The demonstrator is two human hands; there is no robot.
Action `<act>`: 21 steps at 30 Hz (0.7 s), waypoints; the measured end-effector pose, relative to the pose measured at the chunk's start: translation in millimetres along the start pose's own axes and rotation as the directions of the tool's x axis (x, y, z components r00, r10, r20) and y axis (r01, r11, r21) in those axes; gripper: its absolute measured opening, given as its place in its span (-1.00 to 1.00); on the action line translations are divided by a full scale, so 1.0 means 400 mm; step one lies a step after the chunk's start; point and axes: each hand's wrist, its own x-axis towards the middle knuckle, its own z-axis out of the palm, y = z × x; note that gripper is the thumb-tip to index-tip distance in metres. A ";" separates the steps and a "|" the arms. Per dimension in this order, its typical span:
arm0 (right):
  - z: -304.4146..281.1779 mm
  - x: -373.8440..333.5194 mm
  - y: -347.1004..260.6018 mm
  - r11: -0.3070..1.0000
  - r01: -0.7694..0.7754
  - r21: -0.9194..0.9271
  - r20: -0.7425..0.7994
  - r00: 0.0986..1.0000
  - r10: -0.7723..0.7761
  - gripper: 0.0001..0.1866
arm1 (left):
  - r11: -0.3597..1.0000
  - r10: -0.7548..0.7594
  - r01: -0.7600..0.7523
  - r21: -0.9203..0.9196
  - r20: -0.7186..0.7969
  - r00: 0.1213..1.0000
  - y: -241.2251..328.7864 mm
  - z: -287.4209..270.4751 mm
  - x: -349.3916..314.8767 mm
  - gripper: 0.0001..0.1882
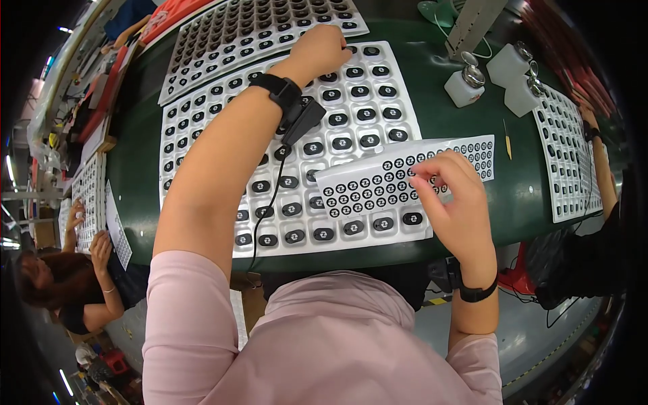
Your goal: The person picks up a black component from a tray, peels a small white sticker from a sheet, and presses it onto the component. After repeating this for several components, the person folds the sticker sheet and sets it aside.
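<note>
A white moulded tray lies before me, its pockets holding black oval pieces with a round light mark on top. My left hand reaches over to the tray's far side, fingers curled down against a black oval piece; the fingertips are mostly hidden. Across the tray's right part rests a white sheet of round black stickers. Above that sheet, my right hand has thumb and forefinger drawn together in a pinch; whatever is between them is too small to make out.
A second tray of black pieces lies beyond mine. White pump bottles stand at the back right, with a thin yellow-handled tool nearby. Co-workers handle further trays on both sides. A black cable trails from my left wristband.
</note>
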 end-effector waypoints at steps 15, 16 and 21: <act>0.065 0.041 0.034 0.962 0.090 -0.259 0.147 0.988 -0.053 -0.87 | 0.638 -0.141 0.015 -0.770 -0.098 0.985 0.156 -0.270 -0.542 -0.72; 0.067 0.041 0.035 0.961 0.084 -0.262 0.148 0.988 -0.046 -0.87 | 0.602 -0.153 0.016 -0.798 -0.096 0.984 0.163 -0.269 -0.573 -0.70; 0.076 0.037 0.035 0.952 0.125 -0.280 0.135 0.987 -0.089 -0.87 | 0.406 -0.321 0.199 -0.892 0.064 0.945 0.202 -0.220 -0.685 -0.68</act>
